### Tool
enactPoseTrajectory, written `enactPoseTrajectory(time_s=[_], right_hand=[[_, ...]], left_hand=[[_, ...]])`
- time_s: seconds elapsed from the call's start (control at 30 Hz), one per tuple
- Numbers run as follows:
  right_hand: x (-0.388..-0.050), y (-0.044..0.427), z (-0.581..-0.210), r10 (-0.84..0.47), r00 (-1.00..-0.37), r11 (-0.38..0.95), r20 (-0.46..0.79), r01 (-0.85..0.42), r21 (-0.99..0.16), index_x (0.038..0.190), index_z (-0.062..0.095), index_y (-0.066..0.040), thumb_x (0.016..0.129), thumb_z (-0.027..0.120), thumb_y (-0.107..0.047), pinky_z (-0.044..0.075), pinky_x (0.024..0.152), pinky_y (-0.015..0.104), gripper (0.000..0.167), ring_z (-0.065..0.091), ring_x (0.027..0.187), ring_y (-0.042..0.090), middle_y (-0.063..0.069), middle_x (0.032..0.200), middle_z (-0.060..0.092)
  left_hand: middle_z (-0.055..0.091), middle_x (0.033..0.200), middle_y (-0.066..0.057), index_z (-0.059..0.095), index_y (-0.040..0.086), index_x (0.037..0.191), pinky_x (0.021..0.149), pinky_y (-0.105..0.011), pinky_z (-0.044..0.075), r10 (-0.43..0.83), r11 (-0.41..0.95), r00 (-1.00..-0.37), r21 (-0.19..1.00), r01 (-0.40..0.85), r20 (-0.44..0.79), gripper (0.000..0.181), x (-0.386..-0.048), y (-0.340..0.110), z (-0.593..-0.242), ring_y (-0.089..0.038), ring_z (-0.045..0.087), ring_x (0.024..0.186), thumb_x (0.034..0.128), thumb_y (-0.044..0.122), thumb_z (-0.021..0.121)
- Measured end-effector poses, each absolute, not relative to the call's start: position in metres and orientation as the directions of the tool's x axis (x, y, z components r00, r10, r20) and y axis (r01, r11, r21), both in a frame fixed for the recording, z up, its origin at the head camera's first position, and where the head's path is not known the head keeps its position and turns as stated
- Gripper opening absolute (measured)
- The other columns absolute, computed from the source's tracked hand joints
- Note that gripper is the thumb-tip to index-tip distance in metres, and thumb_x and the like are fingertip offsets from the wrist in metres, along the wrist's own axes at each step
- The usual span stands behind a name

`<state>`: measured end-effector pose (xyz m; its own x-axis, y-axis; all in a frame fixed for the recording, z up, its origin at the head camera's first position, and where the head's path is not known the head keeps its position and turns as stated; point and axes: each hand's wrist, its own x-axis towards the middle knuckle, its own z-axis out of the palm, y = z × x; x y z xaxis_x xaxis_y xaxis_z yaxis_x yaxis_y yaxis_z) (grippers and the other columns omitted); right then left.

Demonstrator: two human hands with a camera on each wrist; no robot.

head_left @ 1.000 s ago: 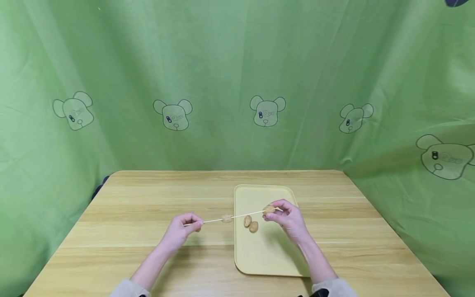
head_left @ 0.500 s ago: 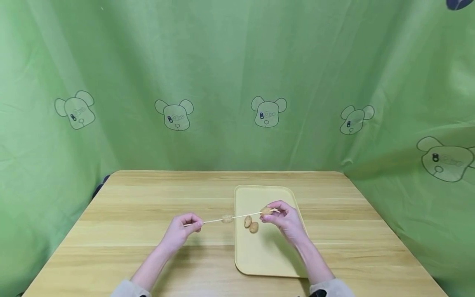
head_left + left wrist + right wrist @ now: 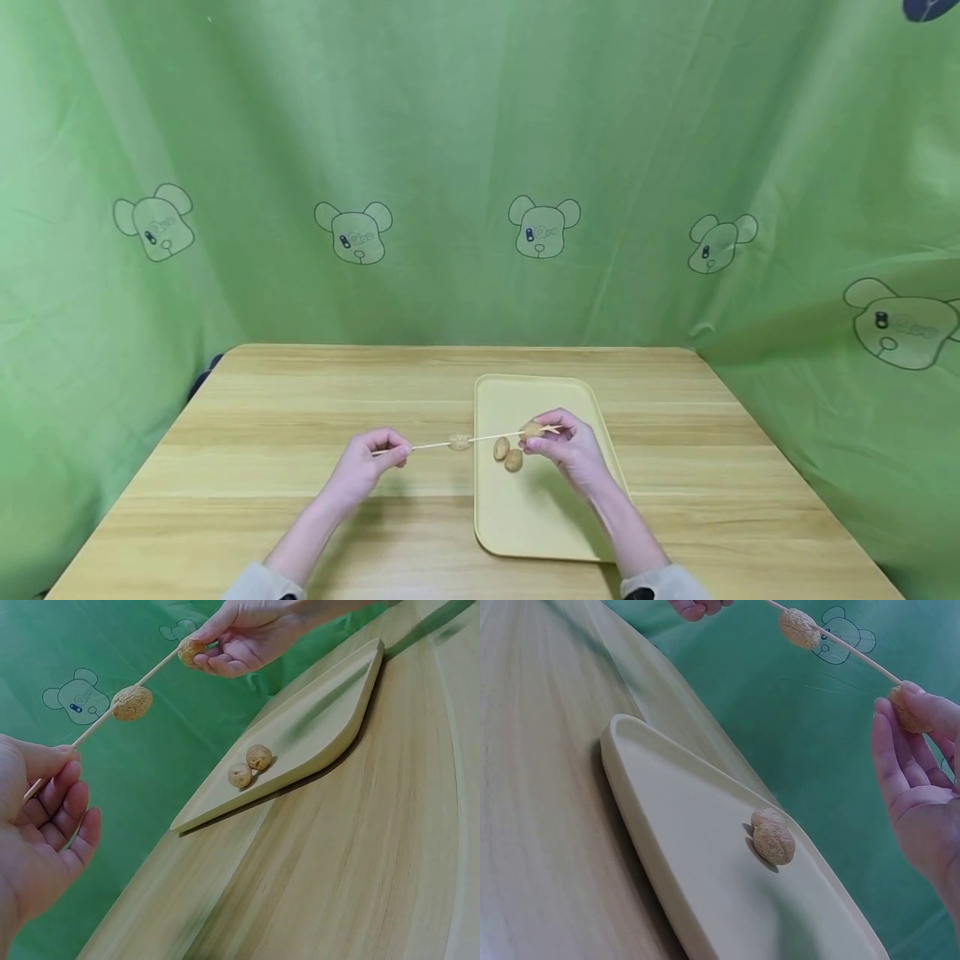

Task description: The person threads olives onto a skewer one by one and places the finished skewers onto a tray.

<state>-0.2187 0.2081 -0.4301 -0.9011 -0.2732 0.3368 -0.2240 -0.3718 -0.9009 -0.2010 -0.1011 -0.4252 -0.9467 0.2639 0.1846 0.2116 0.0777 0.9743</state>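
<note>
My left hand (image 3: 367,460) pinches the left end of a thin wooden skewer (image 3: 429,447) between thumb and fingers. Midway along it sits a brown, wrinkled, oval ball (image 3: 132,703), pierced through. On the right part of the skewer is a second wrinkled ball (image 3: 909,710), which my right hand (image 3: 576,450) pinches with thumb and fingertips. The skewer's right tip sticks out past that ball, partly hidden by the hand. Two more such balls (image 3: 501,449) lie close together on the pale yellow tray (image 3: 525,525), below and left of the right hand.
The tray rests on a wood-grain table (image 3: 300,392), right of its middle, with a low raised rim. A green curtain (image 3: 450,125) printed with bear heads hangs behind the table and along its sides.
My right hand has moved a little left along the skewer with its ball, nearer the middle ball. More skewer shows beyond it. The left hand stays about where it was.
</note>
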Motion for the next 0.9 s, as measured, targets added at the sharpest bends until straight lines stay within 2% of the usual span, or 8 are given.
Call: enactPoseTrajectory(time_s=[0.17,0.33,0.7,0.9], right_hand=[[-0.219,0.205,-0.432,-0.249,-0.917,-0.340,0.313,-0.220,-0.914,0.093,0.059,-0.005,0.075,0.058,0.017,0.054,0.072,0.027,0.028,0.066,0.077,0.015,0.005,0.087,0.067],[-0.217,0.207,-0.432,-0.219,-0.927,-0.253,0.304,-0.247,-0.935,0.093,0.058,-0.004,0.075,0.061,0.015,0.053,0.070,0.026,0.027,0.064,0.077,0.013,0.002,0.085,0.065],[-0.213,0.212,-0.430,-0.263,-0.901,-0.264,0.345,-0.277,-0.924,0.094,0.058,-0.010,0.080,0.057,0.012,0.053,0.072,0.026,0.026,0.063,0.080,0.011,0.000,0.089,0.063],[-0.212,0.213,-0.428,-0.249,-0.903,-0.207,0.351,-0.305,-0.930,0.091,0.058,-0.010,0.079,0.060,0.011,0.048,0.075,0.021,0.024,0.061,0.079,0.009,-0.001,0.089,0.062]], left_hand=[[0.060,0.079,-0.002,0.060,-0.009,0.087,0.076,-0.028,0.049,0.260,0.108,-0.949,0.972,0.210,0.177,0.010,-0.203,-0.101,-0.425,-0.013,0.057,0.076,0.0863,0.001,0.058],[0.061,0.080,-0.006,0.060,-0.011,0.089,0.075,-0.029,0.049,0.272,0.121,-0.947,0.970,0.209,0.170,0.014,-0.203,-0.101,-0.426,-0.014,0.057,0.075,0.0868,0.003,0.059],[0.058,0.071,0.003,0.056,-0.018,0.092,0.074,-0.027,0.049,0.307,-0.011,-0.943,0.991,0.131,0.128,0.022,-0.202,-0.096,-0.435,-0.009,0.056,0.071,0.0863,0.003,0.060],[0.057,0.072,0.000,0.054,-0.017,0.094,0.076,-0.029,0.049,0.317,-0.059,-0.944,0.996,0.072,0.087,0.024,-0.201,-0.093,-0.438,-0.011,0.054,0.070,0.0868,0.005,0.059]])
